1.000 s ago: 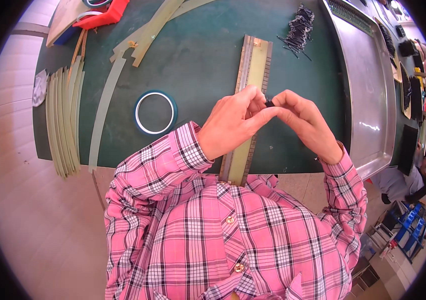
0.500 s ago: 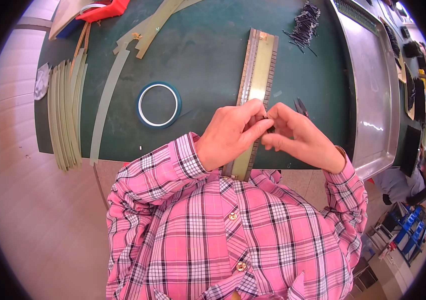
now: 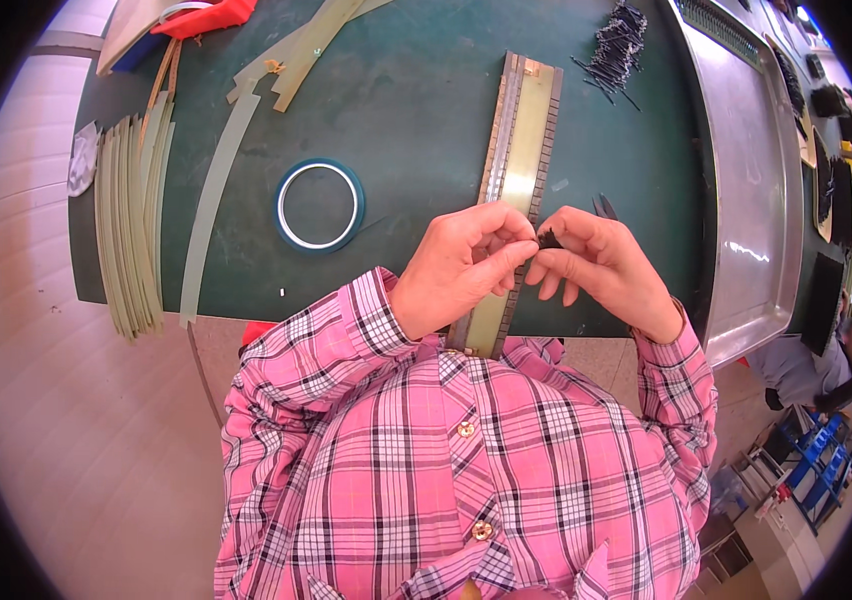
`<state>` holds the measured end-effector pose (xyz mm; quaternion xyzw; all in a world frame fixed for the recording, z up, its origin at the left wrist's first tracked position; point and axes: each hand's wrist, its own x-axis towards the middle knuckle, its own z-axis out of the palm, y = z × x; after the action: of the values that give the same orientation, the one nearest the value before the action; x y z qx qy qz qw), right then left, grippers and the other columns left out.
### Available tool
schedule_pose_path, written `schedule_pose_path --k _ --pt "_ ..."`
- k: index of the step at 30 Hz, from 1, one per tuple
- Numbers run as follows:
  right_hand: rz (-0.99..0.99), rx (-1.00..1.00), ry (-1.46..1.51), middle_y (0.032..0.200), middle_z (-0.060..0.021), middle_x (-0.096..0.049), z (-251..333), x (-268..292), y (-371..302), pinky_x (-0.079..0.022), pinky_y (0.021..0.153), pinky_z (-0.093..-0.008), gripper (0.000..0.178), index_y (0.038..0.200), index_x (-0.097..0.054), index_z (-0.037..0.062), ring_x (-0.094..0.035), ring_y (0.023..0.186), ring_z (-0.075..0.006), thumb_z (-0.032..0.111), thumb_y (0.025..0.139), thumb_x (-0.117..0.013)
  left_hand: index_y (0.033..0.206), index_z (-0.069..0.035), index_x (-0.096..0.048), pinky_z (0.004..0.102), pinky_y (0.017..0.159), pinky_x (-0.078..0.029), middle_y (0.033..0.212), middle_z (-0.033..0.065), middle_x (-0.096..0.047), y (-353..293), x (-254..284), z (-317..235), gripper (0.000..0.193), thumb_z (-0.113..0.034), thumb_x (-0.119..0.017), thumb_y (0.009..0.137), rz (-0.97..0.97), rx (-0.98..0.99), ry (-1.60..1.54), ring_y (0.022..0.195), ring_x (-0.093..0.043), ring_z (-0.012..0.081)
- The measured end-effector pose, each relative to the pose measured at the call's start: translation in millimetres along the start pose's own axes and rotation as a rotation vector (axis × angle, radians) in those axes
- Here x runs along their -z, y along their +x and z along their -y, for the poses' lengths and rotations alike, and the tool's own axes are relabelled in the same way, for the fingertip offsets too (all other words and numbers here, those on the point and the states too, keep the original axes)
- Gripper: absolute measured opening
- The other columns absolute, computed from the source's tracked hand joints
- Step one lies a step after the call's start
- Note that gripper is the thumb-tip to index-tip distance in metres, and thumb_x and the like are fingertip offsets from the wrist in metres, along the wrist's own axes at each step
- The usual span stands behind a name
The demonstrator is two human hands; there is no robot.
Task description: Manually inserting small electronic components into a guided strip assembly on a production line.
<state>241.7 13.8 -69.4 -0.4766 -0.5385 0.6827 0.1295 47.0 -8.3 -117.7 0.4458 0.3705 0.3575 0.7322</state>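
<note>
Clip (image 3: 548, 239), small and black, sits pinched between the fingertips of the right hand (image 3: 601, 268), right at the edge of the long toothed strip (image 3: 516, 180) that runs up the green table (image 3: 416, 90). The left hand (image 3: 461, 268) rests on that strip, thumb and forefinger closed on its edge just beside the clip, so both hands meet over the same spot.

It looks a light, stiff little thing, easy to lose between fingers, so a fingertip pinch near its middle seems the sensible hold. The strip looks thin and rigid, yellowish down its centre with dark notched edges; its near end hangs over the table edge towards the pink checked shirt (image 3: 466, 470).

Off to the left lies a ring of blue tape (image 3: 280, 200), flat and untouched. Further left a stack of pale green strips (image 3: 131, 230) lines the table edge. A heap of black clips (image 3: 614, 50) waits at the far side, beside a metal tray (image 3: 746, 180).
</note>
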Motion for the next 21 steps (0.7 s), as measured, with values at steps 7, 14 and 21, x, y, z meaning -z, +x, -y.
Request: schedule_pose_path --k 7,14,21 --pt "-0.020 0.005 0.054 0.075 -0.0022 -0.062 -6.6 -10.8 1.6 -0.047 0.050 -0.0183 0.009 0.093 -0.055 0.0000 -0.060 0.064 -0.0057 0.009 0.093 -0.053 0.098 -0.002 -0.056 0.0187 0.054 -0.048 0.079 0.0000 -0.060 -8.1 2.2 6.1 0.010 -0.008 -0.059 0.091 -0.055 0.040 -0.110 0.064 -0.057 0.0042" --pt "-0.060 -0.010 0.037 0.071 -0.0017 -0.061 -10.6 -19.0 1.5 -0.045 0.047 -0.0174 0.010 0.088 -0.055 -0.0004 -0.058 0.058 -0.0045 0.009 0.092 -0.054 0.098 -0.002 -0.056 0.0184 0.054 -0.049 0.080 -0.0001 -0.060 -13.8 5.3 9.6 0.010 -0.009 -0.059 0.091 -0.045 0.053 -0.110 0.064 -0.057 0.0041" --pt "-0.146 0.050 0.118 0.071 -0.0027 -0.063 -2.5 -23.6 5.0 -0.043 0.045 -0.0170 0.011 0.091 -0.057 -0.0016 -0.058 0.055 -0.0046 0.009 0.092 -0.056 0.097 -0.002 -0.056 0.0188 0.053 -0.050 0.080 0.0015 -0.060 -16.4 8.7 4.5 0.011 -0.011 -0.060 0.092 -0.137 0.032 -0.121 0.065 -0.058 0.0055"
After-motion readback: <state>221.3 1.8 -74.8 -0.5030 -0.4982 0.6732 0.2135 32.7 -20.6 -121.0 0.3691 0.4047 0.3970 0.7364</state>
